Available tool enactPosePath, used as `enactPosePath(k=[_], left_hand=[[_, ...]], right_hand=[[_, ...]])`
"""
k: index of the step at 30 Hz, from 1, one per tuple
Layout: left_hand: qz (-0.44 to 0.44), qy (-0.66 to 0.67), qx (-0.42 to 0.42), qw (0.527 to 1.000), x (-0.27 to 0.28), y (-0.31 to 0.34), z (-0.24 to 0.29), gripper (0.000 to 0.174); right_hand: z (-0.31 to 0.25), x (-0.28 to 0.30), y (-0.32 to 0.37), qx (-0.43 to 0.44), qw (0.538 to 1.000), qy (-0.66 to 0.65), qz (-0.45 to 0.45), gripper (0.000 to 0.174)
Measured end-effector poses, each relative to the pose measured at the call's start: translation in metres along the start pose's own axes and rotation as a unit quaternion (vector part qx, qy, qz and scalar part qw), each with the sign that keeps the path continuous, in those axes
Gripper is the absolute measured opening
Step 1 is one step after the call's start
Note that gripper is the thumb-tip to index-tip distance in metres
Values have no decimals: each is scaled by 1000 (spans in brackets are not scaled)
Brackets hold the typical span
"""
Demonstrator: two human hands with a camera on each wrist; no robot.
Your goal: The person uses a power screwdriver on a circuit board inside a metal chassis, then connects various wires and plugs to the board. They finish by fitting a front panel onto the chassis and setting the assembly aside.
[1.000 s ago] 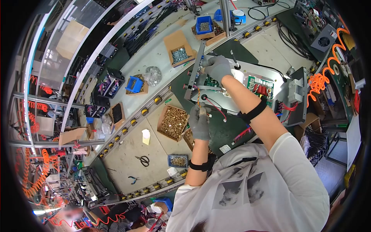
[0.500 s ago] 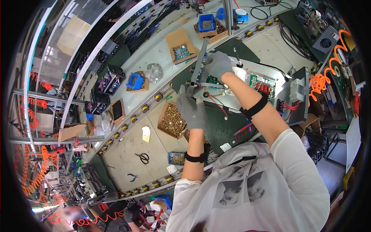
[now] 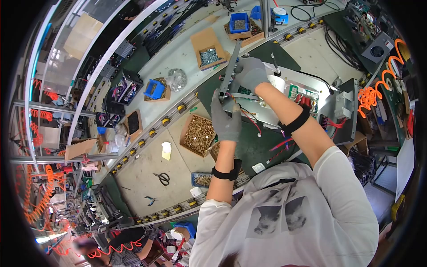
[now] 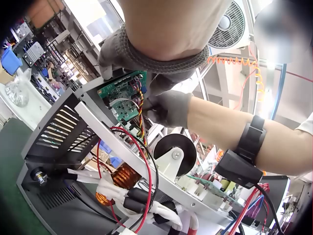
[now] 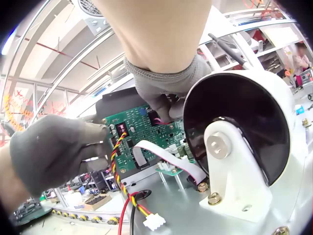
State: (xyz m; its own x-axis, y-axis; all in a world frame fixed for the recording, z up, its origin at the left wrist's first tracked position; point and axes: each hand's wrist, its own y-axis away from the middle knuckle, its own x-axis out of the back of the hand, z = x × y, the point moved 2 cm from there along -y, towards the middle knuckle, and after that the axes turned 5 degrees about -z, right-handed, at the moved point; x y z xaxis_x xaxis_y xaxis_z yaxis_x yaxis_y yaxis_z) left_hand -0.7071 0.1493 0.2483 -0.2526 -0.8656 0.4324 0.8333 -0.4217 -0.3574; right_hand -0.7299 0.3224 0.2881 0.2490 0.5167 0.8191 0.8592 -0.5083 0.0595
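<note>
A grey panel [image 3: 230, 71] carrying a green circuit board [image 5: 142, 129] stands tilted at the end of an open metal chassis. My gloved left hand [image 3: 226, 119] grips the panel's near end, its fingers along the outer side. The gloved right hand [image 3: 251, 73] holds the panel farther along, with curled fingers at the board beside short pink wires [image 5: 157, 120]; part of its grip is hidden. From the board hangs a twisted red, yellow and black cable [image 5: 115, 166] ending in a loose white plug [image 5: 154, 222]. A grey ribbon cable [image 5: 168, 155] runs to a smaller board.
Beside the ribbon stands a large black cylinder [image 5: 230, 112] in a white bracket. A carton of brass fasteners [image 3: 198, 135], scissors [image 3: 162, 179], pliers [image 3: 151, 200] and a blue tray [image 3: 201, 179] lie left of the chassis. Red coiled hoses [image 3: 368, 99] hang at the right.
My left hand has let go of the loose cable by the chassis and moved up to grip the panel's near end. The panel's near end has shifted slightly. The right hand stays at the panel.
</note>
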Motion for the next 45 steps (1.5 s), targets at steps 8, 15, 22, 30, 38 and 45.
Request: enactPosePath(k=[8, 15, 22, 30, 38, 45], left_hand=[[8, -27, 2, 1000, -4, 2, -5, 65], [4, -13, 2, 1000, -2, 2, -6, 65], [16, -21, -5, 1000, -3, 0, 2, 64], [35, -30, -29, 999, -5, 2, -5, 63], [3, -41, 3, 999, -3, 1, -6, 63], [7, -33, -7, 999, -3, -1, -7, 63]], right_hand=[[27, -9, -7, 13, 976, -208, -55, 26], [10, -4, 7, -28, 996, -87, 2, 22], [26, -21, 6, 3, 975, -220, -1, 21], [13, -18, 15, 32, 971, -219, 94, 27], [5, -14, 16, 88, 991, -8, 101, 29], [18, -28, 8, 23, 955, -277, 106, 34]])
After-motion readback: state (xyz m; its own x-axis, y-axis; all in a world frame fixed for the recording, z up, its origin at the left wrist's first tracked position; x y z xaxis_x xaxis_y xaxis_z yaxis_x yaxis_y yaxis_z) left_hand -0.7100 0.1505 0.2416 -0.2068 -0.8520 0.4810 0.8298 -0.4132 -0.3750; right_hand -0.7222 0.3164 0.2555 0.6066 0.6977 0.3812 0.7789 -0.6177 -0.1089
